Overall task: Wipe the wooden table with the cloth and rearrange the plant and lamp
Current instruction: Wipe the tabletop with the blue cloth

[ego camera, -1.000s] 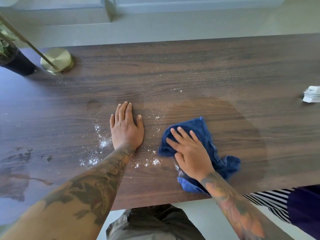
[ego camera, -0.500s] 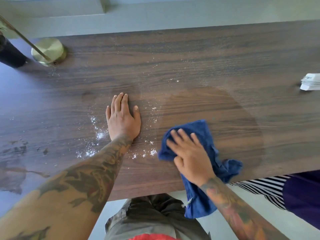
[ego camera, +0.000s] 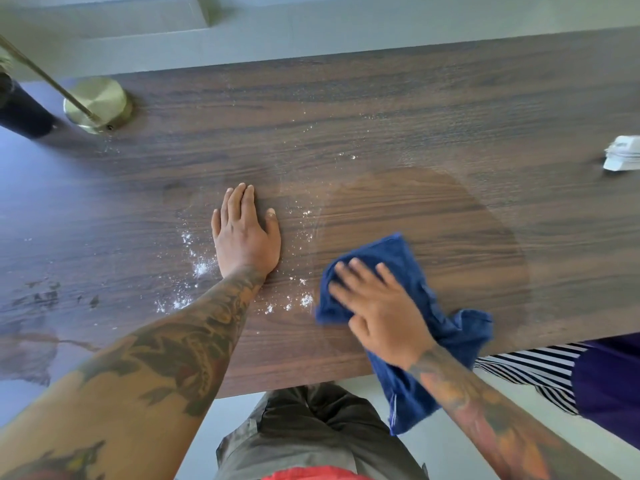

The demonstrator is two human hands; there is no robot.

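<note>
wooden desk point(ego camera: 415, 116), by far the biggest thing here, running left to right across the view, near edge just above the knees. a paler, rounded patch on the right half, probably the part already wiped (a guess from the sheen). next in size, blue cloth point(ego camera: 398, 271), lying at the near edge right of centre, long axis from far-left to near-right, one end flat on the wood, the other hanging off the edge toward the floor. right hand point(ego camera: 377, 306) spread flat on top, fingers straight and apart, pressing rather than gripping, likely to keep the cloth broad for the stroke. left hand point(ego camera: 246, 233) flat on bare wood just left of the cloth, fingers together, thumb out, holding nothing, seemingly a brace. far left corner: brass lamp point(ego camera: 97, 103), round base down, thin stem leaning up and left out of view; dark plant pot point(ego camera: 24, 112) beside it, mostly cut off. smallest: white powder point(ego camera: 201, 268) scattered around the left hand, not yet wiped.
</note>
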